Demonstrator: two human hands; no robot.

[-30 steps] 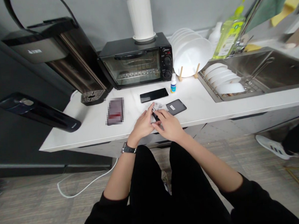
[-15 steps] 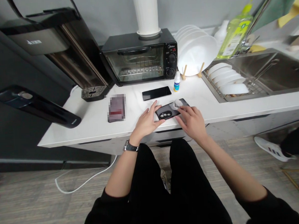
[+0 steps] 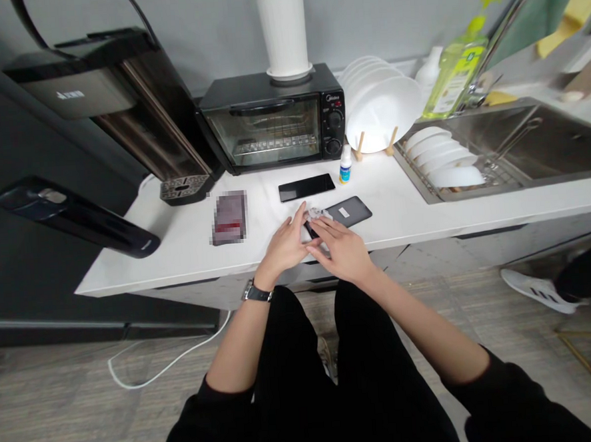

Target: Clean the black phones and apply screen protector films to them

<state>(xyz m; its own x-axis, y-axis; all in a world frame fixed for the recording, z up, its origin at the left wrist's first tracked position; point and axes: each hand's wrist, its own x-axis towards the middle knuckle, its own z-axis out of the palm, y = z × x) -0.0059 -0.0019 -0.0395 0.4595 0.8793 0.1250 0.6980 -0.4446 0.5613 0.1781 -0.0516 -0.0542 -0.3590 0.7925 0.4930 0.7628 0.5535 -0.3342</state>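
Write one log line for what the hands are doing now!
left hand: steadies grey phone | right hand: presses white cloth on it | surface: white counter

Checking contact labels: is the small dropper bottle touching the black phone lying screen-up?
Apart. The head view shows bare white counter between the dropper bottle and the black phone.

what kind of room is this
Most likely a small kitchen or office kitchenette. A black toaster oven stands at the back of a white counter, white plates lean in a rack, and a steel sink with dish soap sits to the right.
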